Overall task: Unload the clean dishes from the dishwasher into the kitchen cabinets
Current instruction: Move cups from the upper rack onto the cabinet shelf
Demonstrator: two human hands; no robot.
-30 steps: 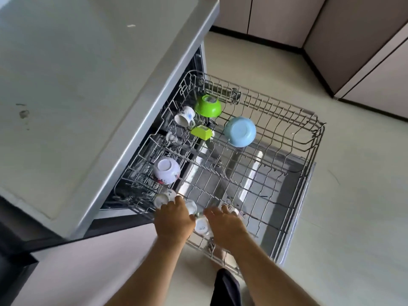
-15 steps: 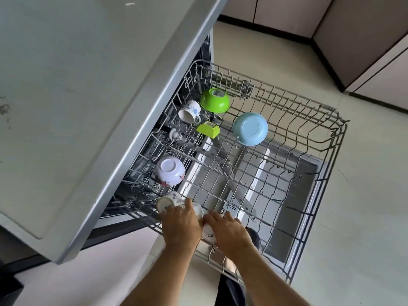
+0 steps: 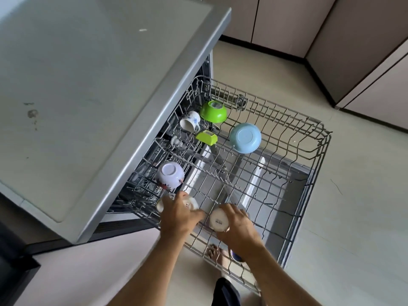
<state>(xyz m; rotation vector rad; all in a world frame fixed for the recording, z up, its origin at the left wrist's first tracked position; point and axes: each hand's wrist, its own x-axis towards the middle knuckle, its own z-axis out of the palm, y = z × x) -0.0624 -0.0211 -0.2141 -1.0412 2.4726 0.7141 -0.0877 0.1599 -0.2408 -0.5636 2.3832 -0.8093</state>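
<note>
Pulled-out dishwasher rack [image 3: 313, 138] over pale floor; at near edge, right hand [image 3: 237, 226] gripping white cup [image 3: 218, 221]; left hand [image 3: 176, 214] curled on another white cup [image 3: 191, 203].

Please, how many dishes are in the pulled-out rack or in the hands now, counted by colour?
Green: 2, a bowl and a small container.
Blue: 1, a bowl.
White: 5, a flowered mug, a flowered bowl, three cups near the hands.
Total: 8
</note>
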